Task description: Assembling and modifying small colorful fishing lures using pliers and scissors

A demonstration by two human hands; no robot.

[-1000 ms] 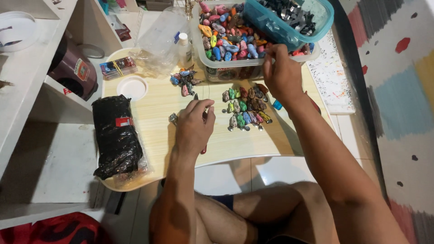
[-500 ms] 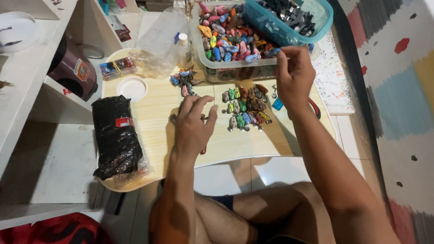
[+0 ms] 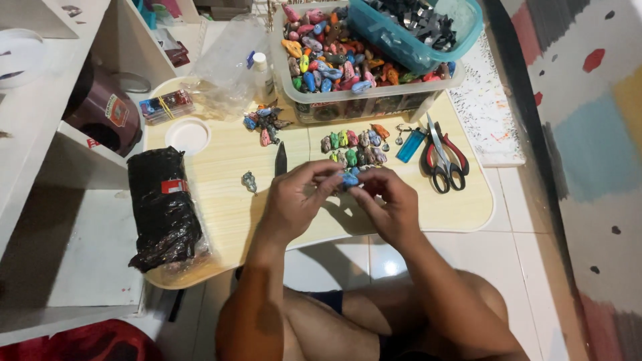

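Pale wood counter (image 3: 221, 207) on white tiled floor (image 3: 535, 220), beside shelves (image 3: 60, 87); both hands' grip closed around small blue toy (image 3: 350, 179).

Both forearms run up from the lap at six o'clock and converge toward the middle of the view, bare to the elbow. The left hand (image 3: 297, 197) sits just left of centre, back of the hand toward the camera, knuckles arched, its fingers curled and pointing to about two o'clock. The right hand (image 3: 388, 200) sits just right of centre, wrist bent, its fingers curled and pointing toward ten o'clock. The fingertips of the two hands meet at twelve o'clock from the wrists, pinched together on a small blue piece (image 3: 350, 179) held between them. The bare knees lie below, folded.
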